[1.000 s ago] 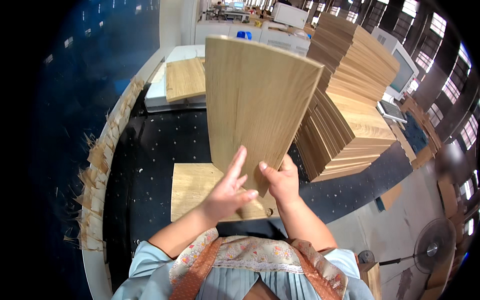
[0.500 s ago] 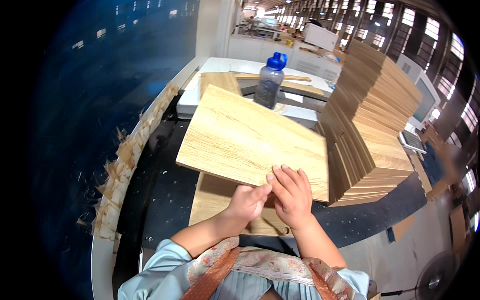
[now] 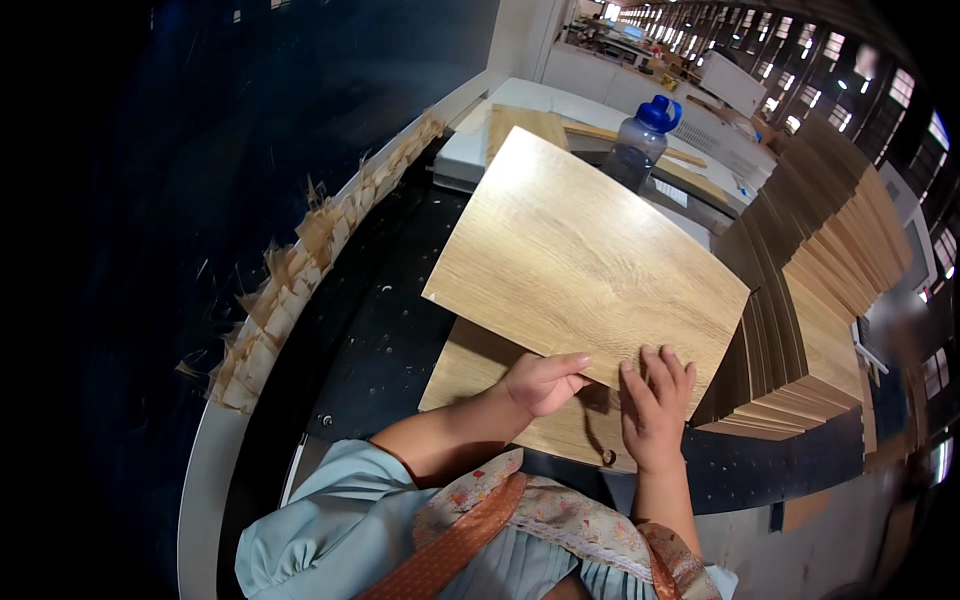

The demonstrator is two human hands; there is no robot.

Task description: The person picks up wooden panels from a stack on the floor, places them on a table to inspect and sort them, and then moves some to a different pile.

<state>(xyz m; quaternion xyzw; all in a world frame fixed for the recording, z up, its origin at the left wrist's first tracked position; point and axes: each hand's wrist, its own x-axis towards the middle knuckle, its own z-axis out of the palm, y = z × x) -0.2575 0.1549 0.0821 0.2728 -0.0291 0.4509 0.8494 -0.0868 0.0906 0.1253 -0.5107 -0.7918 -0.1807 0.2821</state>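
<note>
A rectangular light wood-grain board (image 3: 590,250) is held tilted in front of me. My left hand (image 3: 545,383) is closed on its near edge, thumb on top and the other fingers curled beneath. To its right, my right hand (image 3: 655,405) rests with fingers stretched out on the board's upper face near the same edge. A second wood-grain board (image 3: 470,375) lies underneath on the black worktop, partly covered by the held board and my arms. It has a small round hole near its front edge.
A tall stack of wood-grain boards (image 3: 815,330) stands close on the right. Behind are a blue-capped water bottle (image 3: 643,145) and loose wood strips on a white surface. Ragged edging scraps (image 3: 300,260) line the dark panel's rim on the left. The black worktop (image 3: 370,320) has small studs.
My view has swung, so the whole scene sits further right. My hands, which were touching, have come apart along the board's near edge.
</note>
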